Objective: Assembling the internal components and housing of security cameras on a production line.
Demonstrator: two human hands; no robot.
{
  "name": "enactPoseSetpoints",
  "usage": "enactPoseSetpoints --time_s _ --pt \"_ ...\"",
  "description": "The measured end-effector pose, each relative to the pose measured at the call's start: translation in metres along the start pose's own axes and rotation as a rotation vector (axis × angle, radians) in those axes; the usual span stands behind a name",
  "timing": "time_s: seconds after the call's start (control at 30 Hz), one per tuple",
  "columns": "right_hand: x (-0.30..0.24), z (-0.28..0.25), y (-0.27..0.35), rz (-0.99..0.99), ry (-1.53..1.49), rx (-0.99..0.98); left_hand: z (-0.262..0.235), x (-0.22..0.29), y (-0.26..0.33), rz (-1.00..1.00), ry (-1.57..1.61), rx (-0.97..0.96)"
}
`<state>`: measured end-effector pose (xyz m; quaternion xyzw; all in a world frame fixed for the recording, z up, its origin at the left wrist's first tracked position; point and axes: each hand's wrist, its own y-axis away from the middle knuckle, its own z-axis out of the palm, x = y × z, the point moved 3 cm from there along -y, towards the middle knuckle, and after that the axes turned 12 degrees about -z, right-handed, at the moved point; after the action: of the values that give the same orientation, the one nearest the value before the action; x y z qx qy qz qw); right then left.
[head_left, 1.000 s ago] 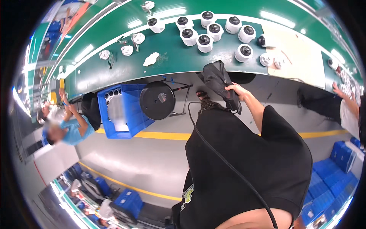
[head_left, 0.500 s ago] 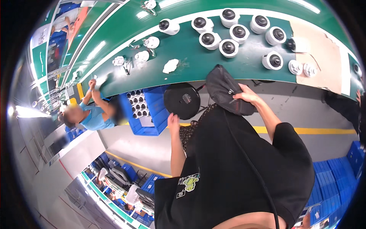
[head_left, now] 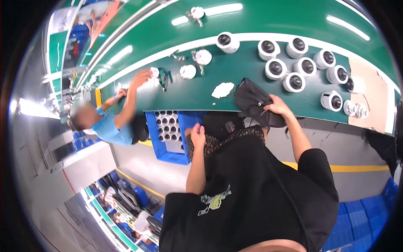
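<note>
My right hand point(head_left: 277, 106) grips a limp black fabric bag point(head_left: 251, 97) with a small light mark on its side. The bag hangs over the front edge of the green table point(head_left: 180, 92), partly over its top. Above my lap, my left hand point(head_left: 197, 135) is loosely curled, and nothing shows in it. It is beside the blue crate point(head_left: 183, 156), which holds rows of white parts with black domes. The black round stool point(head_left: 221, 122) shows between my patterned legs and the table; part of it is hidden.
Several white dome cameras point(head_left: 304, 66) stand at the table's right, beside a cardboard sheet point(head_left: 369, 90) and two white round parts point(head_left: 356, 109). A white cloth point(head_left: 223, 90) lies near the bag. At the left, a person in a blue shirt point(head_left: 119, 119) reaches over the table.
My body has come closer to the table, and my legs now cover part of the stool. The bag has moved over the table edge. The person at the left now reaches toward a white part.
</note>
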<state>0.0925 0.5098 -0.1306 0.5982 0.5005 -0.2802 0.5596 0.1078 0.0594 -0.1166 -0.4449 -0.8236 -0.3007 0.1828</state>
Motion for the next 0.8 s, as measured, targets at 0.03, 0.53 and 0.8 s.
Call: enactPoseSetpoints --time_s 0.03,0.53,0.8 --pt "0.006 -0.009 0.009 0.037 -0.012 0.059 0.000 0.026 -0.002 0.200 -0.025 0.098" --pt "-0.054 0.019 0.000 0.272 0.623 0.599 -0.025 0.073 -0.206 0.586 0.088 0.192" --pt "-0.049 0.033 -0.002 0.020 0.689 0.836 -0.030 0.085 -0.197 0.686 -0.100 0.439"
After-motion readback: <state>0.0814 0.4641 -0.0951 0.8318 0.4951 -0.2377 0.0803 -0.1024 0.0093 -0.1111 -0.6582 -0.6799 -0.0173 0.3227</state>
